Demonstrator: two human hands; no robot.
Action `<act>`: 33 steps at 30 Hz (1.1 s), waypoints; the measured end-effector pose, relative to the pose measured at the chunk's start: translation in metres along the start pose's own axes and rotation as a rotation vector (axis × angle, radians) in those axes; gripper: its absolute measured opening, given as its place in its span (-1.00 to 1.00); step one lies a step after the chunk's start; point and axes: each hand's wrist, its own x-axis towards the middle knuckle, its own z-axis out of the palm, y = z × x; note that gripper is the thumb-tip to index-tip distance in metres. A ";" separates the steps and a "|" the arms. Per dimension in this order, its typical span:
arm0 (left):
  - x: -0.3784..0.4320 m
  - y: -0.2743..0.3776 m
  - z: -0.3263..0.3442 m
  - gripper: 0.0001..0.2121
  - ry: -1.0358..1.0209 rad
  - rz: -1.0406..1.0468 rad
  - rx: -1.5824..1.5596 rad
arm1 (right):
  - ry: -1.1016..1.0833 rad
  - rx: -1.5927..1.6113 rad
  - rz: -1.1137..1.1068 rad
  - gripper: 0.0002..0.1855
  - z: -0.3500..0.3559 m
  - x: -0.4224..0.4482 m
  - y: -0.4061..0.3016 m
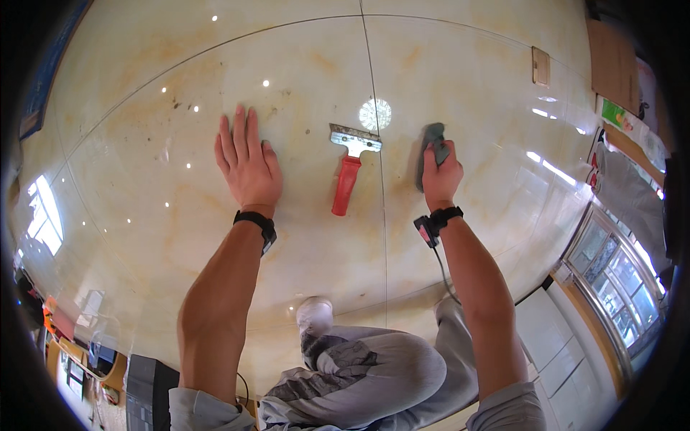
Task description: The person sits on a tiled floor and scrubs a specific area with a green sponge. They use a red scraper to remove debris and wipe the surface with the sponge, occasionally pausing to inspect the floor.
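My left hand (249, 161) lies palm down on the glossy cream tiled floor (302, 237), its fingers spread and nothing in it. Between my two hands rests a scraper (347, 175) with a red handle and a wide metal blade, touched by neither. My right hand (442, 172) grips a dark green cloth or pad (433, 134) and presses it to the floor, right of a tile joint. A black strap circles each wrist; the right one carries a small device with a cable.
Brown metal floor plate (541, 66) at the upper right. Cardboard box (613, 64) and wooden furniture along the right side. Black box-shaped object (148, 385) at the lower left. My bent leg in grey trousers (377, 372) is close below. Dark specks mark the floor beyond my left hand.
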 end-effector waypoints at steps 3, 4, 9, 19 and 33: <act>0.000 0.000 0.002 -0.43 0.028 0.012 -0.002 | 0.152 -0.064 0.126 -0.62 0.014 0.020 -0.009; 0.000 -0.001 0.003 -0.43 0.015 0.002 -0.007 | 0.117 -0.094 0.195 -0.60 0.018 0.029 -0.014; -0.003 -0.003 0.008 -0.43 0.044 0.007 -0.004 | 0.196 -0.144 0.034 -0.55 0.039 0.070 -0.050; -0.002 -0.003 0.004 -0.44 0.052 -0.002 0.013 | -0.222 0.407 -0.194 -0.69 0.021 0.034 -0.187; -0.004 -0.008 -0.001 -0.36 0.050 -0.007 -0.074 | -0.025 0.658 -0.152 -0.69 0.031 -0.028 -0.296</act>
